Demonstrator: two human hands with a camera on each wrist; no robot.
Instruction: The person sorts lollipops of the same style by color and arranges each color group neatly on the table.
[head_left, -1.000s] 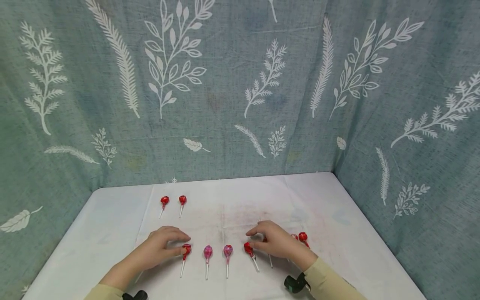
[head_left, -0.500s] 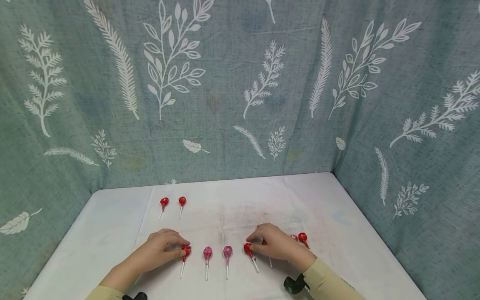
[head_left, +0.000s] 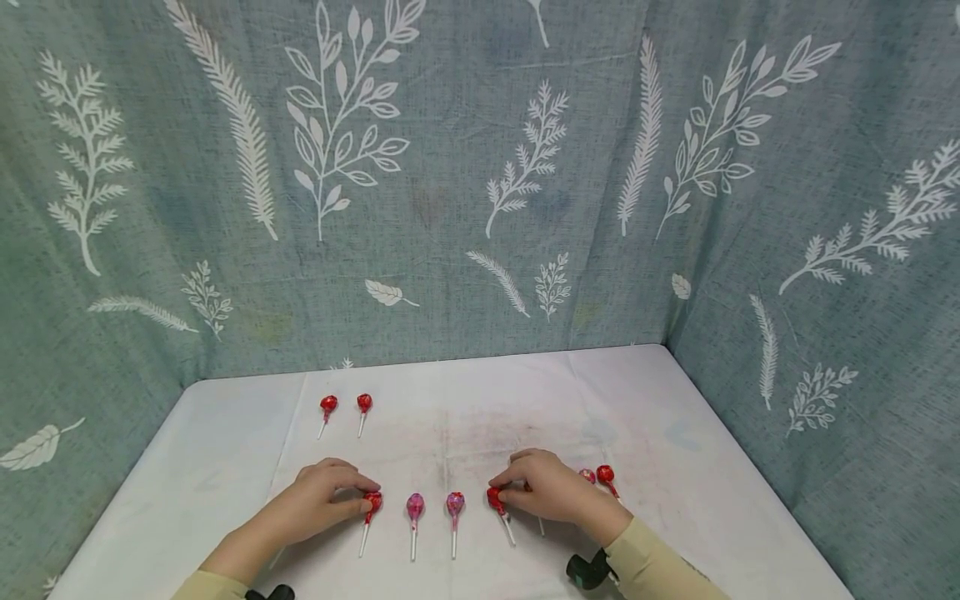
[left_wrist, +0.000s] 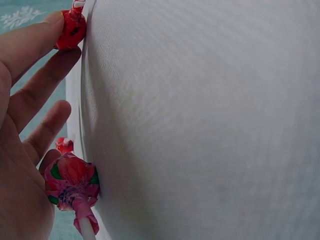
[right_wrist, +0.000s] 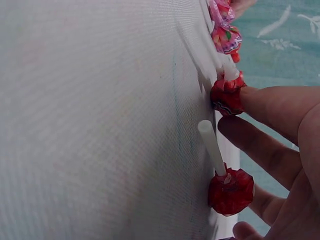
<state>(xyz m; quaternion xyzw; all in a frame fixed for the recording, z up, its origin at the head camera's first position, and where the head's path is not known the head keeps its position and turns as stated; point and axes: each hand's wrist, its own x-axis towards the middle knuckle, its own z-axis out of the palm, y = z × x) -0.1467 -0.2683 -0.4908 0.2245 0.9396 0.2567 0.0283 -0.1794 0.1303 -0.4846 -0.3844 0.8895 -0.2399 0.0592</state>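
Note:
My left hand (head_left: pixel 322 498) pinches the red wrapped head of a lollipop (head_left: pixel 372 502) between thumb and index finger; its white stick points toward me. In the left wrist view, a pink lollipop (left_wrist: pixel 72 182) lies close by the palm. Over to the right, my right hand (head_left: pixel 551 487) has thumb and index finger on another red lollipop (head_left: pixel 495 498), whose stick slants. Beneath that palm lies a further red lollipop (right_wrist: pixel 231 192), mostly covered in the head view. Two pink lollipops, one at left (head_left: pixel 416 506) and one at right (head_left: pixel 455 503), lie between the hands.
Two red lollipops, one at left (head_left: pixel 328 403) and one at right (head_left: pixel 364 402), lie farther back on the white-covered table (head_left: pixel 465 400). Beyond my right wrist are a pink lollipop (head_left: pixel 587 476) and a red one (head_left: pixel 605 474). A leaf-patterned curtain (head_left: pixel 450 208) encloses the table.
Both index fingers have come down closer to the red lollipop heads. The lollipop at my right hand has shifted very slightly left. The others lie as before.

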